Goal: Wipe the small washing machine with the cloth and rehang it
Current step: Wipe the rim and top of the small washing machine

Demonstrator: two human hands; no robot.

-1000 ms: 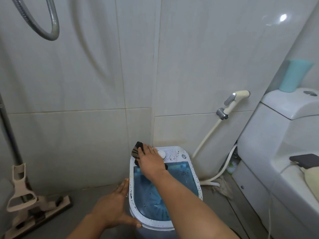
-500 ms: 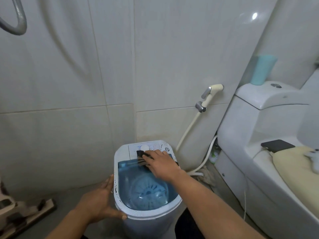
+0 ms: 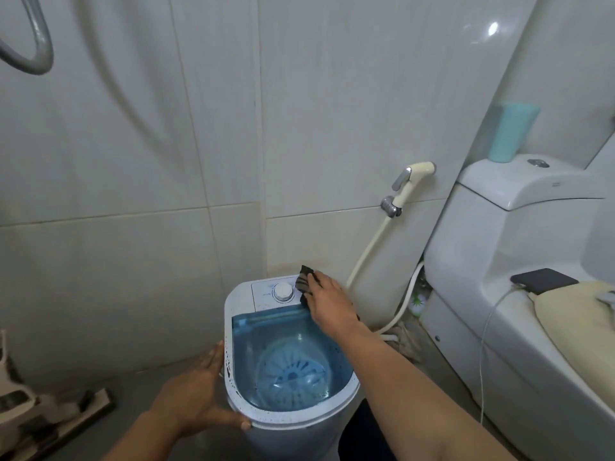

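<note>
dark cloth [image 3: 304, 281] under right hand [image 3: 327, 302] on washing machine [image 3: 233, 314].

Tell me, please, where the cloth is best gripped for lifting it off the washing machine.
Probably its far corner, coming from above: the cloth lies pressed on the back panel of the washing machine under the right hand, and that corner pokes out free beyond the fingers.

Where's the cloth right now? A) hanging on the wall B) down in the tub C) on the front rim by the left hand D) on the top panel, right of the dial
D: the right hand presses the dark cloth on the washing machine panel, right of the white dial.
</note>
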